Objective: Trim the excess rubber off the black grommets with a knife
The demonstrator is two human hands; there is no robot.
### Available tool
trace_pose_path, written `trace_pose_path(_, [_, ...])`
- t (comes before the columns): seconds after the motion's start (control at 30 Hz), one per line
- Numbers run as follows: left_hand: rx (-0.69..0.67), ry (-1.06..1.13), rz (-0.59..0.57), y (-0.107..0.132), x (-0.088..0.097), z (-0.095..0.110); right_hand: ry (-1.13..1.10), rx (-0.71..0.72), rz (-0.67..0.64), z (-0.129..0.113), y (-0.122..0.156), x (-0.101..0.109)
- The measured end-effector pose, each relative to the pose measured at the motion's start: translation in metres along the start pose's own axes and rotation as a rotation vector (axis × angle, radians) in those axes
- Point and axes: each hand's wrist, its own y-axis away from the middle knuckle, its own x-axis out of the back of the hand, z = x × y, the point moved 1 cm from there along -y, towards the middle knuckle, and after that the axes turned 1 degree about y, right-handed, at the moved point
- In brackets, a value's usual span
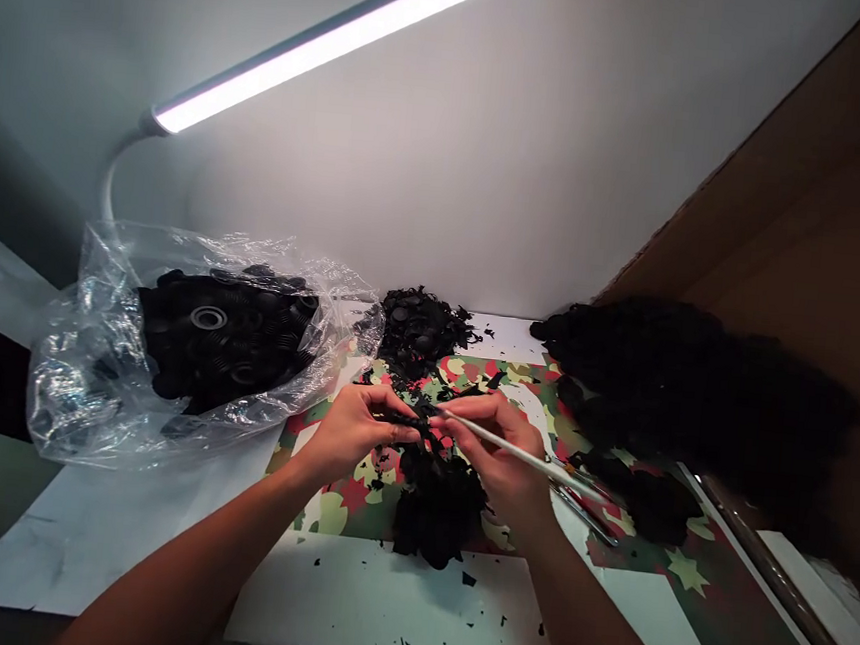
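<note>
My left hand [365, 427] pinches a small black rubber piece [410, 421] between thumb and fingers. In my right hand [505, 450] is a slim white pen-like tool [516, 451], gripped like a pencil, its tip close to the black piece. The tip is too small to make out. Just below both hands lies a heap of black rubber pieces [440, 509] on a patterned camouflage-style sheet [338, 510]. Thin metal tools [590, 517] rest beside my right wrist.
At left, a clear plastic bag [86, 373] holds many ribbed black rubber parts [228, 345]. Black scraps [422, 327] are piled at the back. A large dark heap [666, 383] stands at right, by a brown cardboard wall [805, 245]. A lit lamp [333, 53] hangs overhead.
</note>
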Motion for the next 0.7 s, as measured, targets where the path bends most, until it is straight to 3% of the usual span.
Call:
trace_pose_path(0.13, [0.010, -0.020, -0.025, 0.000, 0.000, 0.001, 0.133, 0.197, -0.118, -0.001, 0.004, -0.004])
trace_pose_path(0.23, [0.007, -0.025, -0.022, -0.001, 0.000, 0.002, 0.193, 0.291, -0.126, -0.001, 0.004, -0.007])
trace_pose_path(0.53, [0.021, -0.039, -0.016, -0.001, 0.000, -0.001, 0.297, 0.332, -0.136, -0.004, 0.003, -0.008])
trace_pose_path(0.7, [0.027, -0.033, -0.015, -0.002, -0.002, -0.004, 0.449, 0.431, -0.087, -0.008, 0.006, -0.015])
